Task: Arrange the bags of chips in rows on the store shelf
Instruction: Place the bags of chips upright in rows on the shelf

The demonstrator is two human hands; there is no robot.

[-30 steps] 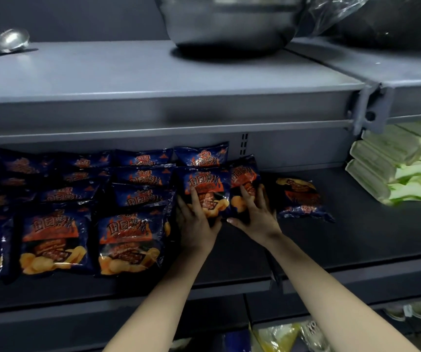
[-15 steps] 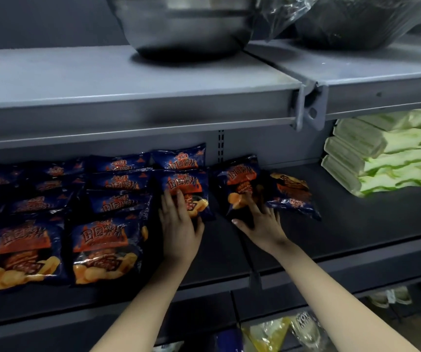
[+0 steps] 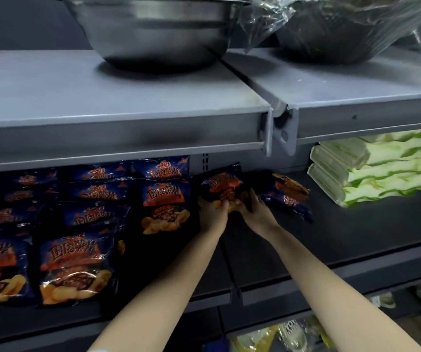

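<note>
Dark blue chip bags with orange print lie in rows on the left part of the dark shelf. One bag stands near the back, right of the rows. My left hand and my right hand both grip its lower edge, fingers curled onto it. Another bag lies flat just right of my right hand. A single bag heads the nearest row to the left of my left hand.
The grey upper shelf overhangs the bags and carries a steel bowl and a plastic-wrapped bowl. Stacked green-and-white packs fill the right rear of the shelf. More goods sit on the level below.
My left hand left the row bag and moved right to join my right hand on the standing bag. The view shifted right and closer.
</note>
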